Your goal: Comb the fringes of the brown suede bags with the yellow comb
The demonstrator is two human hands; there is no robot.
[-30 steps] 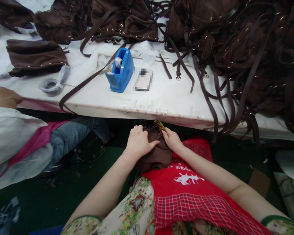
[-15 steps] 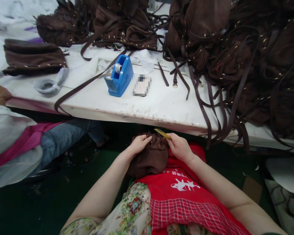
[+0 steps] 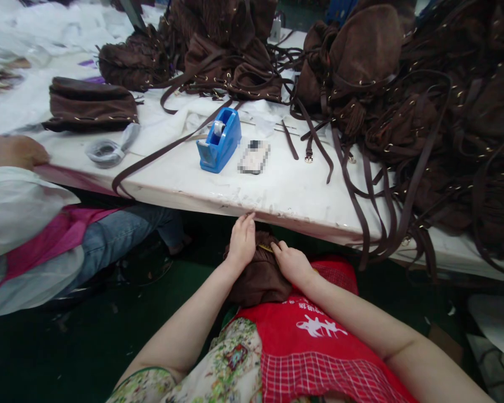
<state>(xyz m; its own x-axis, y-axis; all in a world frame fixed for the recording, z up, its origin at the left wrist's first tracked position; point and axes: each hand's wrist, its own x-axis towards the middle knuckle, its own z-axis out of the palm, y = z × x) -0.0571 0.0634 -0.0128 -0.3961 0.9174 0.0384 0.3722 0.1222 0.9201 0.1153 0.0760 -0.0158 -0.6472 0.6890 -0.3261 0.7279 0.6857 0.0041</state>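
Note:
A dark brown suede-like bag piece (image 3: 262,280) with fringe lies in my lap below the table edge. My left hand (image 3: 242,240) is raised over its left side, fingers pointing up by the table edge and drawn together at the tips. Whether something small is pinched there I cannot make out. In my right hand (image 3: 292,264) is a thin yellow tool (image 3: 265,247), held against the fringe at the top of the piece. The fingers hide most of it, and its kind is unclear.
On the white table (image 3: 185,196) stand a blue tape dispenser (image 3: 220,143) and a pixelated, phone-like object (image 3: 254,158). Brown bags (image 3: 361,50) with straps (image 3: 386,212) pile up behind and right. A coiled bundle (image 3: 105,152) lies left. A co-worker's hand (image 3: 19,151) rests at the far left.
My left hand has lifted from the fringe up toward the table edge. The yellow tool has moved down and left onto the fringe. The view has shifted, so the table items sit further right.

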